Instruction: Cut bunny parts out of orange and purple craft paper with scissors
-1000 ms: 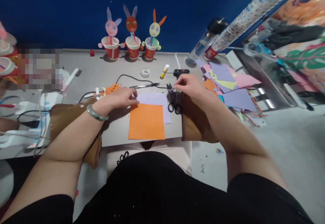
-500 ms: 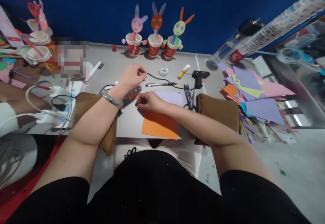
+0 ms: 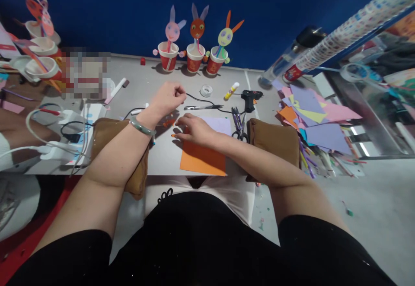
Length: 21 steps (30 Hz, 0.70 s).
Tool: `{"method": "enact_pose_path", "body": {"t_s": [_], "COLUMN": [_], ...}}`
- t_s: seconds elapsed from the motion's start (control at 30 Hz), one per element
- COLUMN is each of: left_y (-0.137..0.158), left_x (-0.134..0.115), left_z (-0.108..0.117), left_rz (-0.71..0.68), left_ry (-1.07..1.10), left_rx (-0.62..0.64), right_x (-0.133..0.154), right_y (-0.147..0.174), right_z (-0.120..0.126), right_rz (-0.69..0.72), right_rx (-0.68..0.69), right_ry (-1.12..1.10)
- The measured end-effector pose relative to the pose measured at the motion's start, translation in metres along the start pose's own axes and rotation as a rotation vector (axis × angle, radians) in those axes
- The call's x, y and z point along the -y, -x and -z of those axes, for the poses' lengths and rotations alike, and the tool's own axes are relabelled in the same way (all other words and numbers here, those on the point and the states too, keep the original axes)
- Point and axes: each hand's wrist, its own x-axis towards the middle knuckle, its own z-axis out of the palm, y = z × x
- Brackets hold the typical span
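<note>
My left hand (image 3: 169, 98) is raised over the table with its fingers curled into a pinch; what they hold, if anything, is hidden. Below it lie small orange scraps (image 3: 168, 122). My right hand (image 3: 196, 129) has its fingers spread above the far edge of an orange paper sheet (image 3: 204, 158). A small orange bit (image 3: 174, 136) shows by a right fingertip; whether it is paper cannot be made out. Behind that hand lies a lilac paper sheet (image 3: 220, 125). A pen (image 3: 202, 107) and a black cable rest just beyond both hands.
Scissors (image 3: 239, 124), a glue gun (image 3: 251, 100), a glue stick (image 3: 231, 90) and a tape roll (image 3: 206, 90) lie ahead. Several rabbit-topped paper cups (image 3: 195, 58) stand behind. Brown cushions (image 3: 274, 141) flank the work area. Colored paper (image 3: 324, 117) lies right; another person's arm (image 3: 22, 126) is left.
My right hand's fingers have spread apart from their curled pose. The left hand keeps its pinch. The whole view has shifted slightly.
</note>
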Motion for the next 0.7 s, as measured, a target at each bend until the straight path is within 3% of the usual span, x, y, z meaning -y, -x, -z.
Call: {"method": "enact_pose_path", "body": {"t_s": [0.13,0.3,0.43,0.57,0.7], "left_y": [0.000,-0.004,-0.007,-0.007,-0.010], "left_x": [0.001,0.007,0.005,0.003,0.005], "left_z": [0.001,0.004,0.007,0.008,0.012], "left_rz": [0.000,0.011,0.031,0.042,0.058], "left_ry": [-0.017,0.022,0.027,0.068,0.096], "left_rx": [0.011,-0.041,-0.115,-0.156,-0.220], "right_x": [-0.023,-0.085,-0.130,-0.148,-0.146], "right_y": [0.027,0.062,0.093,0.114,0.118], "right_z": [0.030,0.082,0.114,0.116,0.103], "right_rz": [-0.064,-0.406,-0.567,-0.547,-0.495], "right_rx": [-0.041,-0.235,-0.328,-0.307,-0.299], "right_ry": [0.076,0.315,0.401,0.367,0.333]}}
